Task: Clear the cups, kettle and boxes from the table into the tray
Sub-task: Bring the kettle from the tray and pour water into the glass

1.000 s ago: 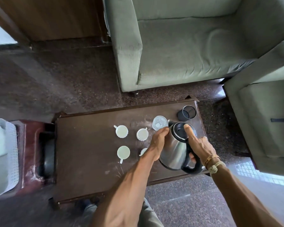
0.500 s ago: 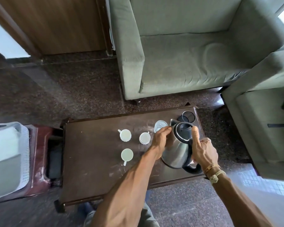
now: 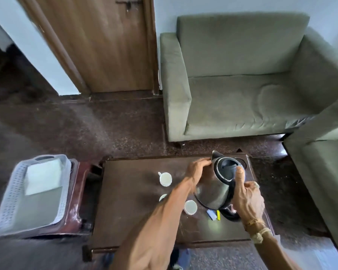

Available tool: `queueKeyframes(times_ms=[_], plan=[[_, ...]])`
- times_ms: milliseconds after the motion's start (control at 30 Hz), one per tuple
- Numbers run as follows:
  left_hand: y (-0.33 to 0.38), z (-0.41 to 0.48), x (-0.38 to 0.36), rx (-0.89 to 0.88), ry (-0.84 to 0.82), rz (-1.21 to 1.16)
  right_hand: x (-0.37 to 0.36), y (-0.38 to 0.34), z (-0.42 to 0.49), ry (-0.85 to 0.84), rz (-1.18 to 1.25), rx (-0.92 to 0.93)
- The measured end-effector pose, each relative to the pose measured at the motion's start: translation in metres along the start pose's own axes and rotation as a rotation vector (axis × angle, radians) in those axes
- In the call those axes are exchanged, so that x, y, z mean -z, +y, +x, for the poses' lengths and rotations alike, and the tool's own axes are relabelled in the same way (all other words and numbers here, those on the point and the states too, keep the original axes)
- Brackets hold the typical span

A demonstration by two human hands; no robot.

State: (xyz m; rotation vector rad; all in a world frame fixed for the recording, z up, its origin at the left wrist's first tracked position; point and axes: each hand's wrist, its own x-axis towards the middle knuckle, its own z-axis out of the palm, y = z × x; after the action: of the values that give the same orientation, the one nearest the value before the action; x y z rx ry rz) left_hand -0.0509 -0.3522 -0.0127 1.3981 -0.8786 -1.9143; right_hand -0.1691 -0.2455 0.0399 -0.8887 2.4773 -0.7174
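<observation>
A steel kettle (image 3: 215, 190) with a black lid hangs lifted above the right half of the dark wooden table (image 3: 129, 215). My right hand (image 3: 246, 197) grips its black handle, thumb pointing up along the lid. My left hand (image 3: 196, 172) presses against the kettle's left side near the spout. White cups stand on the table: one (image 3: 165, 179) left of my left hand, one (image 3: 190, 207) under the kettle, one (image 3: 163, 197) half hidden by my forearm. Small blue and yellow packets (image 3: 214, 214) lie beneath the kettle. The white perforated tray (image 3: 8, 207) sits at the left.
The tray rests on a dark red stool (image 3: 77, 191) left of the table and holds a white box (image 3: 43, 178). A green armchair (image 3: 232, 84) stands behind the table, another (image 3: 324, 172) to the right. A wooden door (image 3: 105, 45) is at the back.
The kettle has risen off the table with both hands on it. The view has tilted upward, showing more of the room. The packets under the kettle are now exposed.
</observation>
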Motion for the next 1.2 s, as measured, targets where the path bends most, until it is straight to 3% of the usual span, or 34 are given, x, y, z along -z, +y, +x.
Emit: queueKeyframes(times_ms=[233,533,1200], plan=[[0.040,0.002,0.017,-0.107,0.139,-0.044,0.001,-0.047,0.012,-0.051,0.041,0.077],[0.070,-0.004,0.038,-0.157,0.160,-0.052,0.001,-0.083,0.024,-0.071,0.089,0.178],[0.025,-0.022,0.005,-0.040,0.118,-0.172,0.007,-0.025,-0.011,-0.011,0.131,0.026]])
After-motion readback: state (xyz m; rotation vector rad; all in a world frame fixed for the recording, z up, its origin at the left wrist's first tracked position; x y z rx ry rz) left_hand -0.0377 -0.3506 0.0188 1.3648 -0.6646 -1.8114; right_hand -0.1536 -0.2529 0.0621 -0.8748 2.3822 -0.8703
